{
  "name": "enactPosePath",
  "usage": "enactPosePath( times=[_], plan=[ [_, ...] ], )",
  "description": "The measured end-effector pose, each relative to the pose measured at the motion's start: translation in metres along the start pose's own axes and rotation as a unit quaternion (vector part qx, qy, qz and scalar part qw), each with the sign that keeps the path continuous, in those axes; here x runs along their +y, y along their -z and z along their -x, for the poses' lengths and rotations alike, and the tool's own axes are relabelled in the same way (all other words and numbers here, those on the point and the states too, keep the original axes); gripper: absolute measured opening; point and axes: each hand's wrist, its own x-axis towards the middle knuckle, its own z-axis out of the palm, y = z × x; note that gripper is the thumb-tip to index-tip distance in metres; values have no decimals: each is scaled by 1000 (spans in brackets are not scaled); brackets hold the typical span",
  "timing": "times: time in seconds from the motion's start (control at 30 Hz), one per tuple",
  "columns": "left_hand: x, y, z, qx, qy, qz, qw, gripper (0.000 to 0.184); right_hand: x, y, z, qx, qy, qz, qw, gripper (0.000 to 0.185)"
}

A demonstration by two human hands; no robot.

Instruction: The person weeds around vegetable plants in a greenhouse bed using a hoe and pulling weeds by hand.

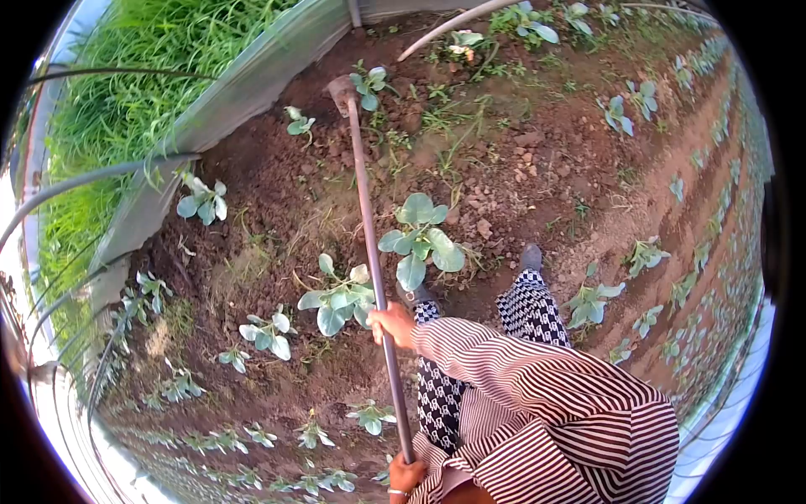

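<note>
My right hand is wrapped round the middle of a long hoe handle, its striped sleeve reaching in from the right. Lower down, my left hand grips the same handle close to its rear end, with a pale bangle at the wrist. At the far end, the hoe blade rests at the soil beside a small leafy plant. Two larger broad-leaved plants flank the handle: one just left of my right hand, another to the right of the shaft.
My shoes stand on loose brown soil. A grey sheet wall edges the bed at upper left, with tall grass behind it. A curved pipe arches at the top. Rows of young plants run along both sides.
</note>
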Motion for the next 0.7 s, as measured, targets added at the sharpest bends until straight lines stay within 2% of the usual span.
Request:
enactPosePath(
  times=[0.03,0.1,0.17,0.2,0.23,0.27,0.33,0.37,0.4,0.43,0.5,0.57,0.63,0.7],
  plan=[
    [-10,3,7,81,-59,-166,981,21,12,5,8,-6,-37,-39,999,14],
    [-102,8,17,129,1,-176,976,22,30,16,26,-6,-105,-117,988,22],
    [-119,12,19,143,29,-229,962,18,36,32,38,6,-119,-162,980,30],
    [-100,13,17,153,-45,-278,947,18,29,41,38,24,-129,-169,977,37],
    [-75,11,10,162,-116,-324,925,18,24,52,36,12,-95,-197,976,27],
    [-49,4,-5,144,0,-432,890,15,10,63,31,10,-80,-201,976,29],
    [12,-18,-31,208,-96,-399,888,30,-32,78,21,4,-36,-210,977,32],
    [50,-30,-43,185,-64,-382,903,18,-57,86,18,0,-6,-213,977,34],
    [77,-43,-58,194,-90,-344,914,20,-84,92,18,-7,13,-216,976,33],
    [75,-54,-81,196,-131,-330,914,19,-110,97,18,-15,33,-218,975,33],
    [111,-79,-114,159,-144,-258,942,19,-160,105,17,27,131,-128,983,27],
    [141,-99,-148,119,-175,-257,943,23,-212,105,16,92,188,-54,976,22],
    [179,-111,-167,105,-171,-228,953,24,-250,111,-7,114,192,-41,974,24],
    [181,-117,-163,90,-148,-227,958,25,-256,122,-47,164,187,-8,968,23]
  ],
)
